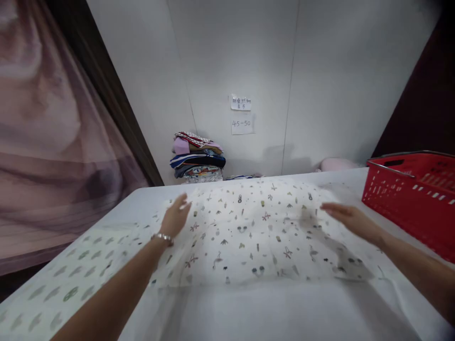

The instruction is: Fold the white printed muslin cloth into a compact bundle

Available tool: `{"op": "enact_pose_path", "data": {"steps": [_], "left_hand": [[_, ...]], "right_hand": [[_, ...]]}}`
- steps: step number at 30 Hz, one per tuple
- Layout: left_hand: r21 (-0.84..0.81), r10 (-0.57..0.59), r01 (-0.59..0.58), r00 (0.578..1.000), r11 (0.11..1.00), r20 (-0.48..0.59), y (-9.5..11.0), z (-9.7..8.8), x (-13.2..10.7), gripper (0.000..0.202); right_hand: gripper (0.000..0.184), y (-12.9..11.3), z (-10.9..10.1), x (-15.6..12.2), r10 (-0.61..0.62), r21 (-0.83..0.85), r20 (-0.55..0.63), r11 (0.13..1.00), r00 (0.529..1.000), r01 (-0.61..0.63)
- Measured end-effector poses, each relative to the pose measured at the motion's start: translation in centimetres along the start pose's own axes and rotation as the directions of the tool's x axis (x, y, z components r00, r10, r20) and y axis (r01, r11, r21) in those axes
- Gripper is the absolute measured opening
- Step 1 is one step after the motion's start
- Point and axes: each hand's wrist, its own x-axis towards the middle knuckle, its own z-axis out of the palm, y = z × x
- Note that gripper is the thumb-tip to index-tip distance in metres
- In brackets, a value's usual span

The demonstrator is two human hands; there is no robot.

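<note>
A white cloth with small printed motifs (245, 232) lies spread flat on a white table (270, 317). My left hand (175, 219) rests on the cloth's left part, fingers stretched out flat, with a bracelet at the wrist. My right hand (346, 215) lies flat on the cloth's right part, fingers extended toward the middle. Neither hand holds anything.
A red plastic basket (412, 199) stands at the table's right edge. A stack of folded clothes (197, 158) sits against the white wall at the back, with two paper labels (241, 113) above it. A pink item (337, 165) lies at the back right. A pinkish curtain (46, 142) hangs at left.
</note>
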Motion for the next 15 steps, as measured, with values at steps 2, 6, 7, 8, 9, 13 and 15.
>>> {"op": "enact_pose_path", "data": {"steps": [2, 6, 7, 8, 9, 13, 15], "left_hand": [[0.056, 0.104, -0.118, 0.972, 0.991, 0.212, -0.4, 0.9, -6.1, 0.043], [0.064, 0.483, -0.549, 0.779, 0.833, 0.4, -1.3, 1.6, -16.3, 0.046], [0.089, 0.506, -0.593, 0.748, 0.8, 0.43, -1.5, 1.6, -17.8, 0.048], [0.134, 0.495, -0.602, 0.746, 0.787, 0.446, -1.5, 1.8, -18.7, 0.049], [0.188, 0.46, -0.59, 0.76, 0.786, 0.46, -1.4, 2.0, -19.1, 0.05], [0.387, 0.256, -0.45, 0.852, 0.805, 0.457, -0.1, 2.8, -17.5, 0.052], [0.437, 0.187, -0.407, 0.866, 0.802, 0.464, 0.8, 2.7, -16.2, 0.046]], "right_hand": [[0.04, 2.3, 1.6, -5.0, 0.0, -0.162, 0.107, 0.987, 0.994, 0.017], [0.038, 7.9, 2.6, -12.6, -0.194, -0.386, 0.157, 0.891, 0.968, 0.241], [0.038, 9.1, 2.5, -13.5, -0.223, -0.435, 0.155, 0.859, 0.962, 0.269], [0.041, 10.2, 2.4, -14.0, -0.236, -0.479, 0.146, 0.833, 0.961, 0.277], [0.044, 11.0, 2.2, -14.1, -0.233, -0.518, 0.135, 0.812, 0.963, 0.269], [0.055, 11.8, 1.4, -12.7, -0.131, -0.644, -0.003, 0.758, 0.991, 0.098], [0.054, 11.4, 0.7, -12.1, -0.082, -0.657, -0.054, 0.753, 0.995, 0.026]]}}
